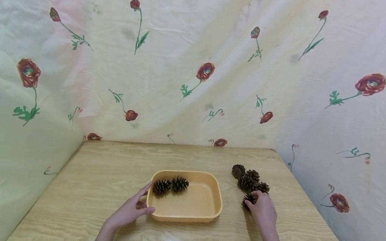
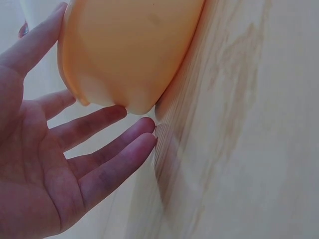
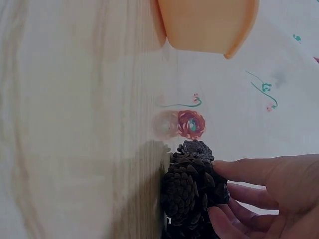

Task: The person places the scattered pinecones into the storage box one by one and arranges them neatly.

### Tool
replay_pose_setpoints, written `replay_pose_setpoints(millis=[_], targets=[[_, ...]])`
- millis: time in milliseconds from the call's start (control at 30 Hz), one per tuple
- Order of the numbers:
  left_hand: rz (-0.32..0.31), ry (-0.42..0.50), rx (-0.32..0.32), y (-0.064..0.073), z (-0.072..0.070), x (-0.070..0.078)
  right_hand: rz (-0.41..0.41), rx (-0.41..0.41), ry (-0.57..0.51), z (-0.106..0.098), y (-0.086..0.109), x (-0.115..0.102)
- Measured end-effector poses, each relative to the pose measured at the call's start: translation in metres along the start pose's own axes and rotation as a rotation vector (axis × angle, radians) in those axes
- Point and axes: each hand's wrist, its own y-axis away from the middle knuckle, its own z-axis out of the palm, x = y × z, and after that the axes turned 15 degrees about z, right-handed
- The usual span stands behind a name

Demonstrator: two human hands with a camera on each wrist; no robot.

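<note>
A peach-coloured rectangular tub [image 1: 189,216] stands on the wooden table, with two dark pine cones [image 1: 180,184] side by side in its far left part. My left hand [image 1: 129,208] rests against the tub's left end. Its fingers are spread, with thumb and fingertips at the rim and outer wall, as the left wrist view also shows. To the right of the tub, my right hand [image 1: 264,210] pinches the nearest pine cone [image 1: 248,201] of a loose group. In the right wrist view its thumb and fingers lie along the side of the clustered cones [image 3: 182,191].
Several more pine cones [image 1: 245,182] lie bunched just beyond the right hand. The wooden table [image 1: 115,160] is bounded at the back and sides by a pale cloth [image 1: 169,63] printed with red flowers. Bare tabletop separates the tub from the cones.
</note>
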Motion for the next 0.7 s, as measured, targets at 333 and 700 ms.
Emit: replay_pose_setpoints(millis=[333, 700], targets=[[-0.010, -0.015, 0.013, 0.0008, -0.0002, -0.0006, -0.056, 0.057, -0.049, 0.0027, 0.0017, -0.0006], [-0.008, -0.013, 0.000, -0.0002, -0.0001, -0.0017, -0.102, 0.117, -0.167, 0.0033, 0.0069, -0.0031]])
